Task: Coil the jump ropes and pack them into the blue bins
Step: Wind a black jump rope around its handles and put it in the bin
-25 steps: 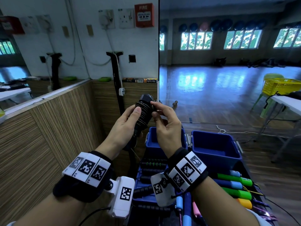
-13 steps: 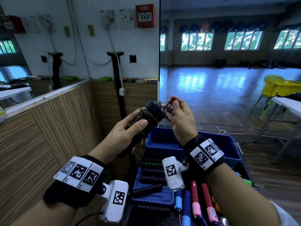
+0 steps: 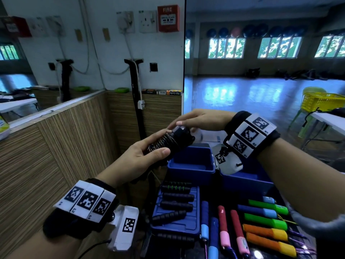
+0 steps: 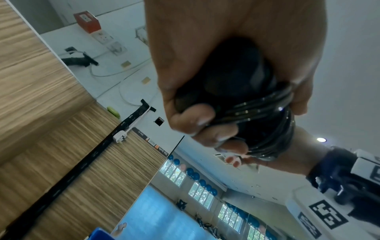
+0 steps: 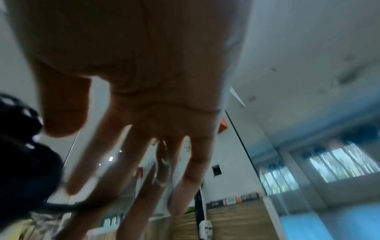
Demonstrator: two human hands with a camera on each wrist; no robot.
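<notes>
My left hand (image 3: 158, 144) grips a black jump rope (image 3: 169, 142), its two handles bundled together with thin black cord wound round them. It is held nearly level in the air above the left blue bin (image 3: 192, 162). In the left wrist view my fingers (image 4: 197, 120) curl over the cord coils (image 4: 265, 105). My right hand (image 3: 183, 121) reaches in from the right, its straight fingers laid over the top end of the bundle. In the right wrist view these fingers (image 5: 131, 162) are spread and the black bundle (image 5: 24, 146) sits to their left. A second blue bin (image 3: 246, 181) stands to the right.
Below the bins a blue lid (image 3: 194, 225) carries several black foam-handled ropes (image 3: 177, 198). To its right lie ropes with blue, red, green and orange handles (image 3: 265, 221). A wood-panelled wall (image 3: 56, 156) runs close on the left; a mirror (image 3: 261, 81) is ahead.
My right hand let go of the cord end it was pinching and swung over the bundle's top, wrist turned out to the right. My left hand tilted the bundle flatter.
</notes>
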